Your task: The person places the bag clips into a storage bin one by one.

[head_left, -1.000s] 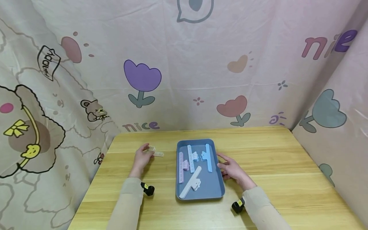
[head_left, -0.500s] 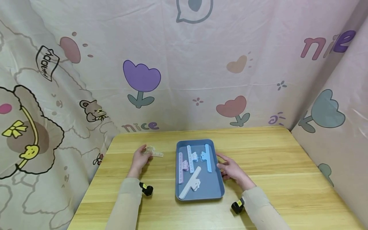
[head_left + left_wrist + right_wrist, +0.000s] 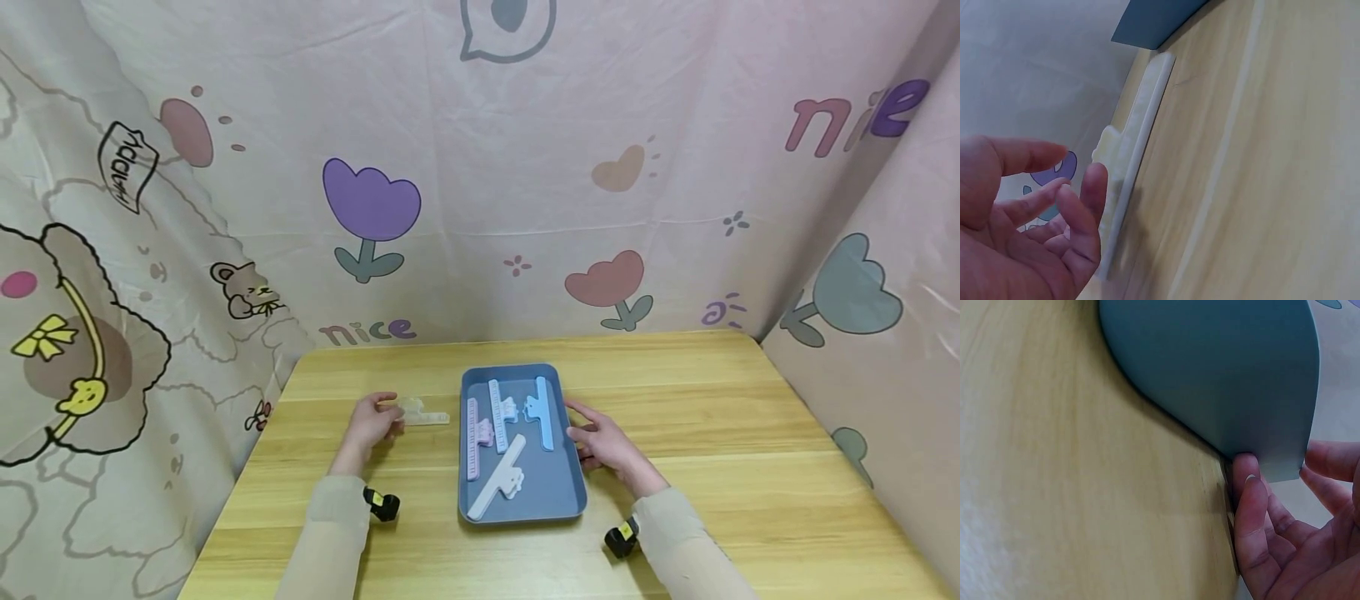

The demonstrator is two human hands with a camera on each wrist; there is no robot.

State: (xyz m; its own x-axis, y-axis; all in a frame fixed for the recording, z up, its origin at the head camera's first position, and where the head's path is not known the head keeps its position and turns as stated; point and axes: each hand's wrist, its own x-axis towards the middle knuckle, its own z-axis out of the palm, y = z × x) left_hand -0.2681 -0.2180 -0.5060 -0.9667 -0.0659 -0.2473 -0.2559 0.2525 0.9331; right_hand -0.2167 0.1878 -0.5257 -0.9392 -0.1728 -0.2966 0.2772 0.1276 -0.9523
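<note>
A cream, see-through long-bar clip (image 3: 427, 417) lies on the table left of the tray. Close by its left end is my left hand (image 3: 372, 421), fingers loosely bent; in the left wrist view a gap shows between thumb and fingers, and the clip (image 3: 1138, 119) lies beyond them. My right hand (image 3: 609, 442) touches the outer right wall of the blue-grey tray (image 3: 547, 496); its fingertips rest against that wall (image 3: 1229, 381). Inside the tray are a pink clip (image 3: 472, 442), a pale blue clip (image 3: 498, 421), a blue clip (image 3: 544, 417) and a slanted white clip (image 3: 495, 482).
The wooden table (image 3: 712, 417) reaches back to a printed curtain (image 3: 480, 250), which also hangs at both sides. Black wrist cameras (image 3: 384, 505) sit on the sleeves.
The cream clip has shifted right and a little nearer, towards the tray, and the left hand has come slightly nearer. The right hand and tray stay in place.
</note>
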